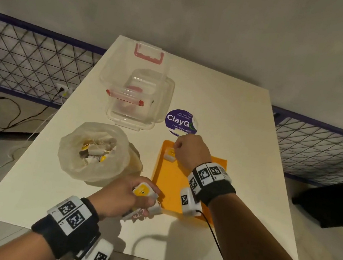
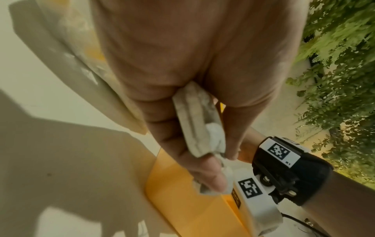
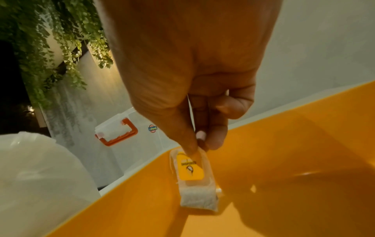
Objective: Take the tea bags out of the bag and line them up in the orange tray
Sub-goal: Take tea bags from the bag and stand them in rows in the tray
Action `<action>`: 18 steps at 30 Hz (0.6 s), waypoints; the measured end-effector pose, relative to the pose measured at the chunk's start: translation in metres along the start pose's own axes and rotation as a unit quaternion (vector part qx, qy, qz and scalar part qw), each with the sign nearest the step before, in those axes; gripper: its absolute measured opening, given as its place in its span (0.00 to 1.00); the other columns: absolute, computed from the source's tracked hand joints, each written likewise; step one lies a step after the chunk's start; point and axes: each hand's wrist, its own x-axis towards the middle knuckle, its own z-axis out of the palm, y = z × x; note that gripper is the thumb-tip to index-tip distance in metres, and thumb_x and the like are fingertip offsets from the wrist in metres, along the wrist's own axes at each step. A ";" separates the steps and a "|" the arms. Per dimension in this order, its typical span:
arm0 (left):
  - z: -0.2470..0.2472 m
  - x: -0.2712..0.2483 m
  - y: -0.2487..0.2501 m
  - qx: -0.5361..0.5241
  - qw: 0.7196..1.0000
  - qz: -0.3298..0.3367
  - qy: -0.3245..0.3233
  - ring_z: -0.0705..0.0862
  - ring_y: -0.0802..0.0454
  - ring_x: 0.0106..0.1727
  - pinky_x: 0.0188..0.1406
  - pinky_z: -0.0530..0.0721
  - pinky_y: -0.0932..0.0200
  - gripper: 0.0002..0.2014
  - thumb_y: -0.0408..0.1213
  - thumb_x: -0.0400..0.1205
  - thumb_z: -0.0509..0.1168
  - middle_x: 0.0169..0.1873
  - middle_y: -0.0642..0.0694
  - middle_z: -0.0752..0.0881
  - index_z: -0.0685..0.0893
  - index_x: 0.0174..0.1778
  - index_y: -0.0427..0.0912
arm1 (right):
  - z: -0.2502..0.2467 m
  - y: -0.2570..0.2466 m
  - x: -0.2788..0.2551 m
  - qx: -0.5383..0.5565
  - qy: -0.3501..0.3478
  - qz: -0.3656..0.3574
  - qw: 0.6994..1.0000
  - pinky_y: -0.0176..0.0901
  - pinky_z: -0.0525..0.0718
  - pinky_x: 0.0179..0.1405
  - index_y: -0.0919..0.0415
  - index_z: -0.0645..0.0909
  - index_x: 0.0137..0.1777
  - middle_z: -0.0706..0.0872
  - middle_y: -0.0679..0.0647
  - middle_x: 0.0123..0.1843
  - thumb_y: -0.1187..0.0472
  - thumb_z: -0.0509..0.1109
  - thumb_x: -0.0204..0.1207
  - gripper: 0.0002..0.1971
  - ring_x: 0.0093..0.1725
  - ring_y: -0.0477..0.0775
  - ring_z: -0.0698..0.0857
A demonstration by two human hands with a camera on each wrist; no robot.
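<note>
An orange tray [image 1: 170,188] lies on the white table. At its far left corner lies one tea bag [image 1: 170,155] with a yellow tag, flat on the tray floor [image 3: 284,160]. My right hand [image 3: 198,144] pinches the far end of this tea bag [image 3: 194,179] between thumb and fingertip. My left hand [image 1: 143,199] hovers at the tray's near left corner and grips a bundle of several tea bags [image 1: 144,190]; the left wrist view shows the bundle [image 2: 196,125] squeezed between fingers and thumb. The translucent plastic bag [image 1: 95,151] stands open left of the tray with more tea bags inside.
A clear plastic box [image 1: 139,100] with red clips and its lid [image 1: 135,65] sit behind the bag. A purple round sticker [image 1: 178,121] lies just beyond the tray. The table's near edge [image 1: 102,247] is close to my arms. Wire fencing flanks the table.
</note>
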 end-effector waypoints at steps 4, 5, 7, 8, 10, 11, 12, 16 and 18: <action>0.000 -0.002 -0.002 -0.005 1.000 0.010 -0.002 0.91 0.37 0.38 0.42 0.89 0.40 0.06 0.30 0.80 0.72 0.42 0.33 0.92 0.90 0.49 0.45 | -0.001 -0.005 0.005 -0.030 -0.009 -0.012 0.999 0.54 0.88 0.55 0.59 0.89 0.54 0.89 0.57 0.54 0.61 0.69 0.78 0.09 0.52 0.60 0.87; 0.000 -0.002 -0.002 -0.005 1.000 0.010 -0.002 0.91 0.37 0.38 0.42 0.89 0.39 0.06 0.30 0.80 0.72 0.42 0.34 0.92 0.90 0.49 0.44 | -0.001 -0.006 0.006 -0.037 -0.010 -0.015 0.999 0.54 0.88 0.55 0.60 0.89 0.54 0.89 0.58 0.54 0.60 0.69 0.78 0.10 0.53 0.60 0.87; 0.000 -0.003 -0.003 -0.008 1.000 0.008 0.002 0.91 0.36 0.38 0.43 0.88 0.36 0.06 0.30 0.80 0.72 0.42 0.32 0.91 0.90 0.50 0.42 | -0.002 -0.008 0.007 -0.052 -0.011 -0.021 0.998 0.54 0.88 0.56 0.60 0.88 0.56 0.88 0.58 0.55 0.61 0.68 0.78 0.10 0.55 0.60 0.86; 0.000 -0.003 -0.003 -0.010 1.000 0.007 0.003 0.91 0.36 0.38 0.43 0.88 0.35 0.06 0.30 0.80 0.72 0.43 0.31 0.91 0.90 0.51 0.41 | -0.002 -0.009 0.008 -0.058 -0.011 -0.022 0.998 0.54 0.88 0.56 0.61 0.88 0.56 0.88 0.58 0.55 0.62 0.68 0.79 0.10 0.55 0.60 0.86; 0.000 -0.003 -0.003 -0.007 1.000 0.005 0.001 0.91 0.32 0.40 0.42 0.88 0.36 0.06 0.30 0.80 0.72 0.43 0.30 0.91 0.90 0.50 0.43 | -0.002 -0.010 0.010 -0.061 -0.007 -0.021 0.998 0.54 0.88 0.56 0.61 0.88 0.55 0.88 0.58 0.54 0.64 0.67 0.79 0.10 0.54 0.60 0.86; 0.000 -0.003 -0.003 -0.007 1.000 0.004 -0.001 0.90 0.29 0.42 0.42 0.88 0.36 0.06 0.30 0.81 0.72 0.43 0.30 0.91 0.90 0.50 0.44 | -0.002 -0.010 0.012 -0.059 -0.005 -0.020 0.998 0.54 0.88 0.55 0.60 0.87 0.54 0.88 0.58 0.53 0.64 0.66 0.79 0.09 0.53 0.60 0.87; 0.000 -0.004 -0.003 -0.008 1.000 0.004 -0.002 0.90 0.26 0.43 0.42 0.88 0.36 0.06 0.30 0.81 0.72 0.43 0.29 0.91 0.90 0.49 0.45 | -0.001 -0.010 0.013 -0.057 -0.005 -0.019 0.998 0.54 0.89 0.55 0.60 0.87 0.53 0.89 0.57 0.53 0.64 0.66 0.79 0.09 0.52 0.59 0.87; -0.001 -0.003 -0.003 -0.013 1.000 0.003 -0.002 0.89 0.27 0.43 0.42 0.88 0.37 0.06 0.30 0.81 0.72 0.44 0.29 0.91 0.90 0.48 0.47 | 0.001 -0.011 0.017 -0.056 0.001 -0.018 0.998 0.53 0.89 0.55 0.61 0.85 0.55 0.88 0.58 0.52 0.64 0.66 0.80 0.08 0.51 0.59 0.87; -0.002 -0.003 -0.004 -0.018 1.000 0.000 -0.003 0.89 0.25 0.44 0.41 0.88 0.39 0.06 0.31 0.81 0.72 0.44 0.29 0.90 0.90 0.50 0.45 | 0.003 -0.011 0.019 -0.057 0.007 -0.016 0.998 0.52 0.88 0.54 0.61 0.83 0.56 0.88 0.58 0.52 0.64 0.65 0.81 0.07 0.50 0.59 0.87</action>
